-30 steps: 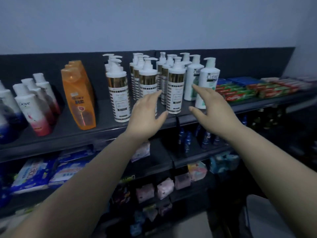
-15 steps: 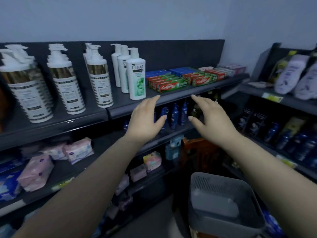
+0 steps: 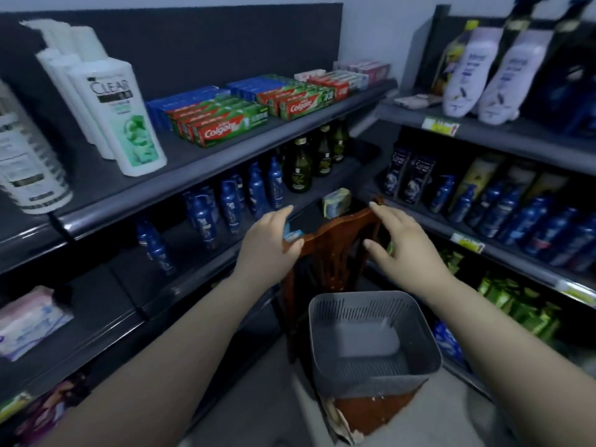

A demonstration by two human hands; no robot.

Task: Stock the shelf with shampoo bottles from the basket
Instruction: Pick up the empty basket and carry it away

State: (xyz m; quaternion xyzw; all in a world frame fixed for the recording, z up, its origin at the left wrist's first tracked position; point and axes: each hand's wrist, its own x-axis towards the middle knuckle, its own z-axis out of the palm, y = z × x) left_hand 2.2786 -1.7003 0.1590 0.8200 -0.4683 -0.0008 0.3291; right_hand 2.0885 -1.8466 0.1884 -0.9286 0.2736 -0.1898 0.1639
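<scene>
A grey plastic basket [image 3: 419, 372] sits on the seat of a brown wooden chair [image 3: 335, 240] in the aisle corner, and I see no bottle inside it. White Clear shampoo bottles [image 3: 119, 108] stand at the left of the top shelf [image 3: 200, 169], beside a striped pump bottle [image 3: 29, 169] at the frame edge. My left hand [image 3: 267, 243] and my right hand [image 3: 396, 243] hover above the chair back with fingers spread and relaxed, holding nothing.
Colgate toothpaste boxes [image 3: 225, 124] fill the top shelf to the right of the shampoo. Small blue bottles [image 3: 229, 204] and dark green bottles [image 3: 300, 169] line the shelf below. A second shelf unit on the right carries lilac bottles [image 3: 464, 72] and more blue bottles [image 3: 529, 221].
My view has swung right and down, from the shampoo row to the basket on the chair. Both hands have dropped away from the shelf and stay empty.
</scene>
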